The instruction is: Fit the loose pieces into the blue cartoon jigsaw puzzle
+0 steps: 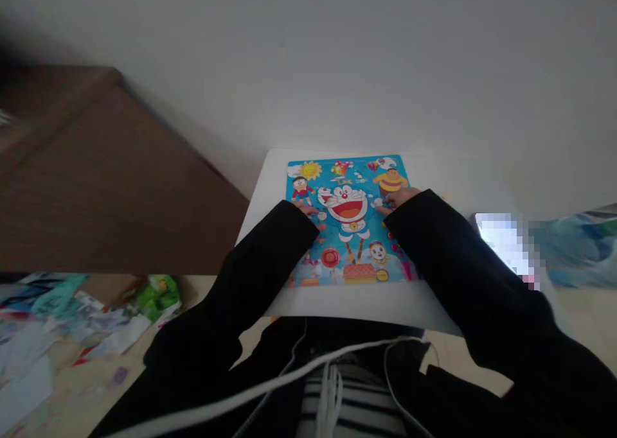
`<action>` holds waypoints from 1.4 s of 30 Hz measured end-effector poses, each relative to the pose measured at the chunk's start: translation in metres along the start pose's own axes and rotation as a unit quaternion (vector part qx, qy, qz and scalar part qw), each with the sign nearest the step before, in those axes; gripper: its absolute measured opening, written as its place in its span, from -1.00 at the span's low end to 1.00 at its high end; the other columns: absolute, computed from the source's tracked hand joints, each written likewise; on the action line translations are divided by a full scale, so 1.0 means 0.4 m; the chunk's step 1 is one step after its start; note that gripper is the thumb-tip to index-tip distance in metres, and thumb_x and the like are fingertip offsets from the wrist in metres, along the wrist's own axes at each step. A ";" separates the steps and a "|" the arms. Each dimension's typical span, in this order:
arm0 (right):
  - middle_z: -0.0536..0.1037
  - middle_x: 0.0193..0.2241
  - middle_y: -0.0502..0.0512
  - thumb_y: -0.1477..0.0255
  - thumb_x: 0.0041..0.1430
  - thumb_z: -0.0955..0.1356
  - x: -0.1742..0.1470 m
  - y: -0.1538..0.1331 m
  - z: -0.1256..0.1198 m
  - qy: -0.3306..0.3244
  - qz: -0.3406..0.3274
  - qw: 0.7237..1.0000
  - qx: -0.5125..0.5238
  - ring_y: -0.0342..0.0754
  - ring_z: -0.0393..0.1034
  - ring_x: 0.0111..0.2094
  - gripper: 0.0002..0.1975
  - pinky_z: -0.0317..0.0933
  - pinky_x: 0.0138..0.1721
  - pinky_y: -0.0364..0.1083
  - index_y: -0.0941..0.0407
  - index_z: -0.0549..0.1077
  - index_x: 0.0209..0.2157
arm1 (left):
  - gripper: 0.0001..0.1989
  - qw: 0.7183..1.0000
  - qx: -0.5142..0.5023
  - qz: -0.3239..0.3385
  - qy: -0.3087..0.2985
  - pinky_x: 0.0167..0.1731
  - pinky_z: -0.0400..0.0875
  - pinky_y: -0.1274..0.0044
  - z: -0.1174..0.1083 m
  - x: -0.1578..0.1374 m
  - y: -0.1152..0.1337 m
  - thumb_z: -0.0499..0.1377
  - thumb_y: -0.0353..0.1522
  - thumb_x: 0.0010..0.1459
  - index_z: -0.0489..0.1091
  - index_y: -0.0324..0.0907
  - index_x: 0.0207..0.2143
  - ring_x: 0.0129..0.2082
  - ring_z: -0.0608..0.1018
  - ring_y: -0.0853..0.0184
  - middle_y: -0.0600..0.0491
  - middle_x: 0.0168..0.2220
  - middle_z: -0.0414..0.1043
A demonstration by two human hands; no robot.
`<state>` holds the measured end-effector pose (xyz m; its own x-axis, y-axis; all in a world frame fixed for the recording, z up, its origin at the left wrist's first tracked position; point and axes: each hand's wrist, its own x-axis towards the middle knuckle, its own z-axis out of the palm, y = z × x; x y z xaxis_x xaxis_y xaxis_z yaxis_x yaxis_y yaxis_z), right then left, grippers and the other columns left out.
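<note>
A colourful cartoon jigsaw puzzle [348, 187] with a blue background lies flat on a small white table [270, 181] against the wall. My left hand [308, 210] rests on the puzzle's left side, fingertips pressing on the picture, mostly covered by a black sleeve. My right hand [396, 200] presses its fingertips on the puzzle's right side, near the yellow-clad figure. Neither hand visibly holds a loose piece. Both forearms cross the puzzle's lower corners and hide them.
A dark brown wooden cabinet [96, 187] stands to the left. Torn papers and green packaging [159, 297] litter the floor at lower left. A blurred bright patch [504, 242] and bluish fabric [578, 248] lie to the right. White cables [328, 374] hang over my lap.
</note>
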<state>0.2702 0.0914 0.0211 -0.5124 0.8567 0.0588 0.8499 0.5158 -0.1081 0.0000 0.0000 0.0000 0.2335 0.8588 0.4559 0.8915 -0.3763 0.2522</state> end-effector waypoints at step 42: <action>0.56 -0.28 0.16 0.33 0.02 0.33 0.104 -0.110 0.160 0.101 -0.149 0.949 0.258 -0.02 0.46 -0.25 -0.68 0.31 -0.17 -0.09 0.14 0.49 -0.17 | -0.68 0.995 -0.066 0.071 0.028 -0.23 0.42 0.49 0.073 0.026 0.013 0.08 -0.20 0.16 0.45 -0.29 -0.26 -0.31 0.53 0.31 -0.07 -0.33 0.53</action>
<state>0.2035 0.1041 -0.0353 -0.6422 0.6837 0.3465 0.4707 0.7086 -0.5257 0.0183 0.0173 -0.0188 0.3275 0.7747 0.5410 0.7920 -0.5373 0.2899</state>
